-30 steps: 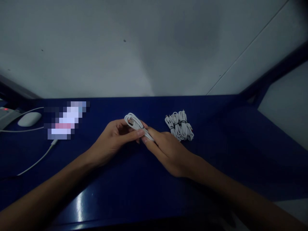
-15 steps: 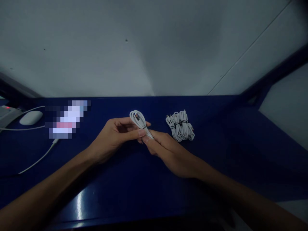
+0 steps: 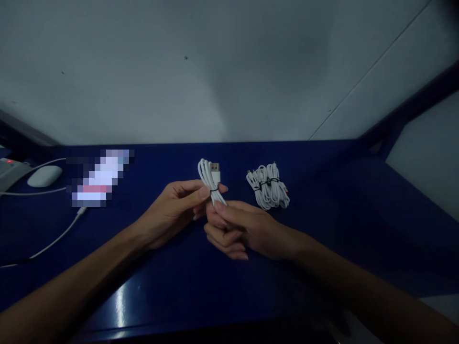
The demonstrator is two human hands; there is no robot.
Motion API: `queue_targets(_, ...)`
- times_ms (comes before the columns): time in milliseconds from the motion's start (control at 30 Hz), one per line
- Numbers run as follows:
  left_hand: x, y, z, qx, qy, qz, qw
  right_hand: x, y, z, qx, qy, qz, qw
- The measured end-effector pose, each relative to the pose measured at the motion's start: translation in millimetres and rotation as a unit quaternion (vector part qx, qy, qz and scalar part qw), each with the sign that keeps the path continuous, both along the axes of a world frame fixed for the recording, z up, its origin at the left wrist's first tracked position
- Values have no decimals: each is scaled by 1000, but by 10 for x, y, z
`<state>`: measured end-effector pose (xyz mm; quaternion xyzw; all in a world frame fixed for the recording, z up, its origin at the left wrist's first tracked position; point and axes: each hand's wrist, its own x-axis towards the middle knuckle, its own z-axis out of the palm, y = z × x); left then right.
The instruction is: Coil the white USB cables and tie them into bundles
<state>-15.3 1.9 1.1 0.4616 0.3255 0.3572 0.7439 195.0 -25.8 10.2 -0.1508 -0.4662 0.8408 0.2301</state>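
A coiled white USB cable is held up above the blue table, bound at its middle by a thin black tie. Its USB plug points upward beside the loops. My left hand pinches the coil from the left near the tie, thumb in front. My right hand grips the lower end of the coil between thumb and fingers, covering that part. To the right of my hands, several similar tied white cables lie side by side in a bunch on the table.
At the left lies a blurred-out lit phone with a white cord plugged in. A white mouse-like case and a power strip with a red light sit beyond it. A pale wall rises behind the blue table.
The held cable has turned, so its USB plug now shows at the right of the loops. My right hand has rotated, and its lower fingers have come into view.
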Motion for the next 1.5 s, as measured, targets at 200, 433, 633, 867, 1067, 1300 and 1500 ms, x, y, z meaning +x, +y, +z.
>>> queue_targets(200,39,-68,-9,21,26,21,999,-40,4,-82,18,-13,-16,1000)
queue_targets(433,55,-78,-6,91,86,68,990,-88,-27,-118,79,-72,-100,989)
queue_targets(633,56,-69,-28,80,88,92,989,-96,-105,-50,133,-168,-156,964)
queue_targets(867,44,-101,-7,146,126,86,977,-161,-179,-42,183,-243,-197,932)
queue_targets(1067,52,-98,15,103,119,87,984,-173,-175,-71,228,-251,-223,914)
queue_targets(1300,92,-122,22,127,135,128,974,-165,-146,-72,370,-396,-239,805)
queue_targets(1500,79,-134,39,193,170,148,955,-190,-133,-77,434,-494,-245,712)
